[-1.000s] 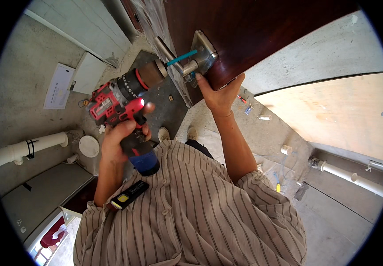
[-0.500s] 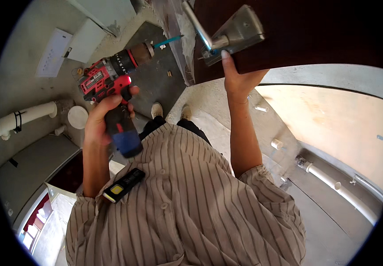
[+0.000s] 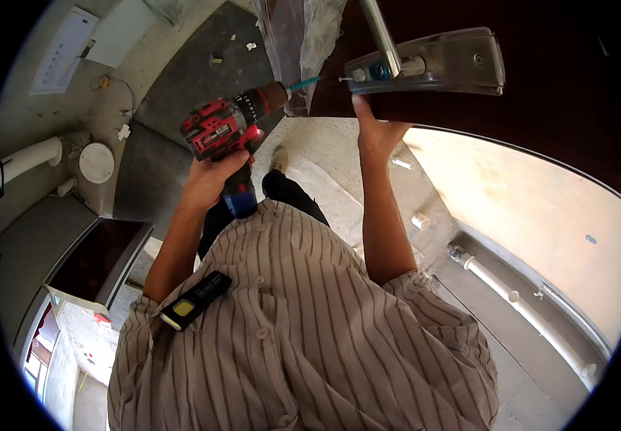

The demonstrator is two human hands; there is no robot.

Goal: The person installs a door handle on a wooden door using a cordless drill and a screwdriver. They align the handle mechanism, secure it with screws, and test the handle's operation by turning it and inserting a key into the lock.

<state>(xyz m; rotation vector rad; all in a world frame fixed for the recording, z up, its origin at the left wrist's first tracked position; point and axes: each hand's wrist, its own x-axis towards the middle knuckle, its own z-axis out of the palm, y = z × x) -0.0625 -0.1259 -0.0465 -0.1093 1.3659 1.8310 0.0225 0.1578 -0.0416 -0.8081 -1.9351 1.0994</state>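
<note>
My left hand point(image 3: 210, 179) is wrapped round the grip of a red and black cordless drill point(image 3: 217, 131) with a blue battery. Its teal bit point(image 3: 305, 83) points right, toward a screw point(image 3: 344, 79) sticking out at the left end of a door handle plate point(image 3: 457, 66). Bit tip and screw are apart. From the silvery plate juts a lever point(image 3: 381, 32), and the plate lies against a dark brown door point(image 3: 562, 93). My right hand point(image 3: 380, 136) clasps the door's edge, thumb pressed at the plate's lower rim. Its other fingers are hidden behind the door.
Clear plastic film point(image 3: 321, 32) hangs at the door's left end. A small black work light point(image 3: 195, 300) is clipped to my striped shirt. White pipes run along the walls at left point(image 3: 26, 169) and right point(image 3: 511, 294). A pale board point(image 3: 526, 208) stands at right.
The drill has moved right and slightly down, bringing its bit nearer the plate. The handle plate now lies flatter along the door, and the view has shifted. Both hands keep their holds.
</note>
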